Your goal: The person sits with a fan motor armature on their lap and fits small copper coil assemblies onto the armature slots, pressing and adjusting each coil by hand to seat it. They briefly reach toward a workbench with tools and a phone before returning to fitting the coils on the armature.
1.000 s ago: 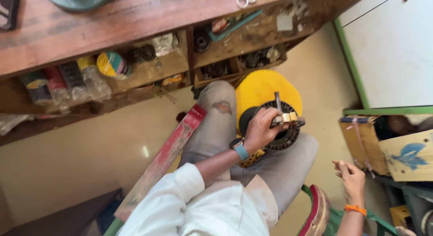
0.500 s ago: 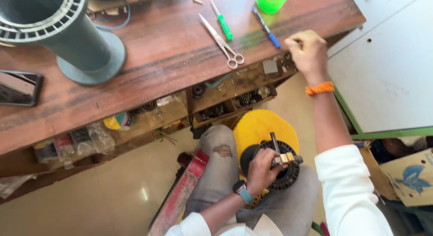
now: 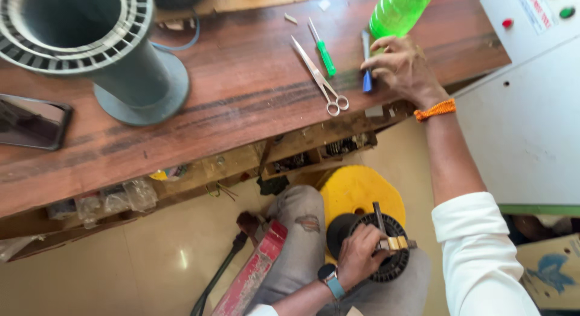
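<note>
The right hand [image 3: 403, 68] reaches up to the table's [image 3: 229, 116] near edge, close to its right corner, fingers curled narrow over a blue-handled tool [image 3: 367, 61] and just touching it; I cannot tell whether it is gripped yet. Just left of it lie a green screwdriver [image 3: 323, 51] and scissors [image 3: 321, 80]; a green bottle [image 3: 400, 11] stands just behind the hand. The left hand [image 3: 360, 255] is down at the lap, closed around a black ribbed stator [image 3: 389, 252] with a yellow disc [image 3: 359, 192] behind it. The step in hand looks like fetching a tool while the stator is steadied. Next calls for a firm pinch on the handle, lifting clear of the bottle.
</note>
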`<state>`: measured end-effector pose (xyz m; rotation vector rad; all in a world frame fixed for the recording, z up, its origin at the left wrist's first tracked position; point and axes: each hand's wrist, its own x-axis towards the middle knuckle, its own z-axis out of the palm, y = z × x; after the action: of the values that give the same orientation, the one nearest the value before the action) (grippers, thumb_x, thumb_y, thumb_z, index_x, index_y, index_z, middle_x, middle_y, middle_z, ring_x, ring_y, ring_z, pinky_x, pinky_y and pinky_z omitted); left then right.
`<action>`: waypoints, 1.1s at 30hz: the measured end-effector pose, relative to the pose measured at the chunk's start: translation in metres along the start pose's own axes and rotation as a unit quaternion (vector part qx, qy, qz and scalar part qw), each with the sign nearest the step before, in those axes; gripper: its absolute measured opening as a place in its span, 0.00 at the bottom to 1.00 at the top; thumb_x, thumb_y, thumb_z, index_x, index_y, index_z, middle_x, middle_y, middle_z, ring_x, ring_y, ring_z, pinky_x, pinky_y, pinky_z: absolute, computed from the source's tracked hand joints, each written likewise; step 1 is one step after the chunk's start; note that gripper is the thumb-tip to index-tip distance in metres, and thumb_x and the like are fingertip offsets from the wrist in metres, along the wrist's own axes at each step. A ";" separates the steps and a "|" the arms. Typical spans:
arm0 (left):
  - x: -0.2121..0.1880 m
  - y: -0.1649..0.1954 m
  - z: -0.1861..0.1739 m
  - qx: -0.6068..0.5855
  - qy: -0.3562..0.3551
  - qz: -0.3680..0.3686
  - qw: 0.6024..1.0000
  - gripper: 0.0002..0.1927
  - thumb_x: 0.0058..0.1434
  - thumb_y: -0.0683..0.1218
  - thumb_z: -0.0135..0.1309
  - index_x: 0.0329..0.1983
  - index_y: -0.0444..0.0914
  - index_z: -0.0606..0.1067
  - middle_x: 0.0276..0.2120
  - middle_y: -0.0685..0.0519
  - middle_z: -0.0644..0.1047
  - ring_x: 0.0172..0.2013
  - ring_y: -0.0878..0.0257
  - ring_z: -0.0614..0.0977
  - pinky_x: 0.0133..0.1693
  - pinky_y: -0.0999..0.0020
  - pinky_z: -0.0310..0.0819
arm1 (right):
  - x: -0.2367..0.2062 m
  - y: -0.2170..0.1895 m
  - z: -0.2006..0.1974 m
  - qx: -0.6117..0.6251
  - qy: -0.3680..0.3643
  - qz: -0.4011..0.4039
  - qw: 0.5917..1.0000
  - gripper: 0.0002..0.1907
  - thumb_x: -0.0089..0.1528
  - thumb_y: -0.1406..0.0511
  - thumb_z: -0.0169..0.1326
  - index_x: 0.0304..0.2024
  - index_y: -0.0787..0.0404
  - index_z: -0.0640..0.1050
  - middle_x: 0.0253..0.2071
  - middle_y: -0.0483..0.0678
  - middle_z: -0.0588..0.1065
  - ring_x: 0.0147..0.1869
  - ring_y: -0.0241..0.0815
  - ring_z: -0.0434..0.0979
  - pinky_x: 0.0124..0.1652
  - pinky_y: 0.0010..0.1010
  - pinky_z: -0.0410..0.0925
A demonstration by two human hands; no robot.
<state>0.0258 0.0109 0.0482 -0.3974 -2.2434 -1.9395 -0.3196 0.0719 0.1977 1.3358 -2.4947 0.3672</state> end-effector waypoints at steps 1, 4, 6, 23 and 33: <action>0.001 0.000 0.000 0.002 -0.001 0.002 1.000 0.14 0.57 0.42 0.68 0.40 0.38 0.73 0.36 0.49 0.74 0.41 0.48 0.77 0.39 0.53 0.71 | 0.003 0.000 0.003 -0.007 0.022 -0.013 1.000 0.13 0.54 0.73 0.64 0.42 0.58 0.83 0.50 0.50 0.77 0.53 0.52 0.75 0.55 0.43 0.70; 0.002 0.002 -0.001 0.008 -0.005 0.005 1.000 0.16 0.57 0.43 0.69 0.42 0.37 0.74 0.37 0.49 0.74 0.43 0.48 0.77 0.40 0.53 0.71 | 0.004 -0.010 0.016 0.040 0.095 -0.027 0.994 0.11 0.61 0.74 0.61 0.46 0.63 0.78 0.53 0.50 0.78 0.59 0.52 0.78 0.58 0.43 0.71; 0.003 0.002 -0.001 0.009 -0.005 0.004 1.000 0.17 0.57 0.44 0.69 0.43 0.37 0.74 0.38 0.48 0.75 0.44 0.47 0.78 0.40 0.53 0.72 | -0.002 -0.016 0.022 0.143 0.130 0.038 0.980 0.11 0.66 0.73 0.58 0.51 0.64 0.77 0.51 0.51 0.79 0.56 0.51 0.80 0.56 0.41 0.73; 0.010 0.011 -0.007 -0.015 -0.030 -0.038 0.999 0.15 0.62 0.47 0.68 0.43 0.37 0.74 0.39 0.49 0.75 0.48 0.48 0.78 0.43 0.54 0.72 | -0.006 -0.005 0.039 0.098 0.138 0.207 0.963 0.13 0.72 0.71 0.51 0.59 0.68 0.78 0.41 0.62 0.78 0.40 0.54 0.81 0.41 0.42 0.72; 0.010 0.009 -0.006 0.016 -0.026 -0.014 0.999 0.15 0.62 0.46 0.68 0.43 0.36 0.75 0.38 0.48 0.75 0.48 0.50 0.79 0.46 0.55 0.74 | 0.012 -0.035 0.040 -0.055 -0.007 0.324 0.945 0.18 0.70 0.50 0.52 0.62 0.40 0.77 0.43 0.59 0.81 0.46 0.66 0.81 0.44 0.55 0.72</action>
<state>0.0189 0.0070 0.0608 -0.4189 -2.3199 -1.9257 -0.3016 0.0299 0.1684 0.4415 -2.8597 0.3393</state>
